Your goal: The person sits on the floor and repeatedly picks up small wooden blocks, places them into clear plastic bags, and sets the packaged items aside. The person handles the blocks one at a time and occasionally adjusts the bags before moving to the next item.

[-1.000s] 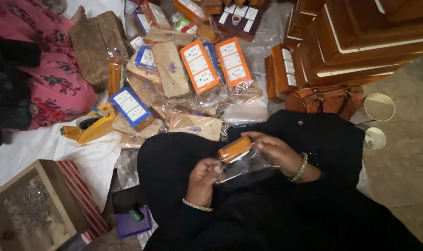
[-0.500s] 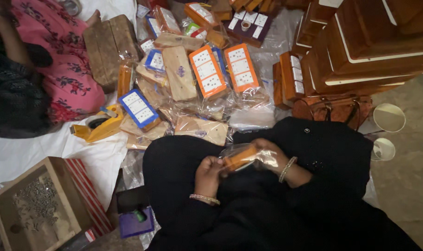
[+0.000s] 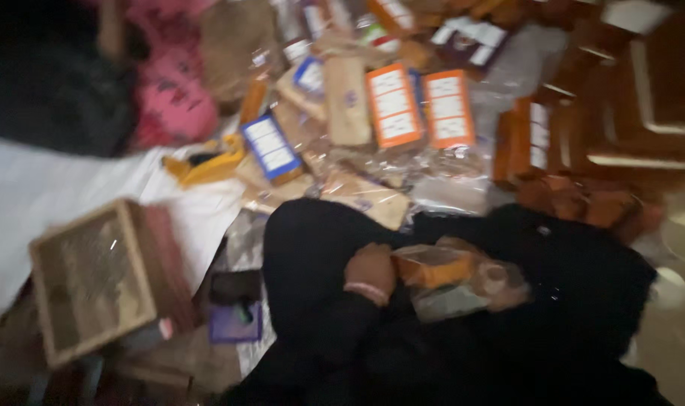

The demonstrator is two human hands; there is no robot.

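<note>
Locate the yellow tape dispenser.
In the head view, the yellow tape dispenser lies upper left on the white sheet, beside a blue-labelled packet.

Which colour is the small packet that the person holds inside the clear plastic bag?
Orange packet, seen in the head view, though blurred.

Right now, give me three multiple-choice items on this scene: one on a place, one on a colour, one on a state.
1. Where is the wooden box?
A. lower left
B. top right
C. on the lap

2. What colour is the item inside the clear plastic bag?
A. green
B. orange
C. white

3. The left hand is:
A. flat on the floor
B. raised overhead
C. at the bag's edge

Answers: 1 A, the box sits beside the white sheet. 2 B, orange shows through the plastic. 3 C, its grip meets the bag on the lap.
</note>
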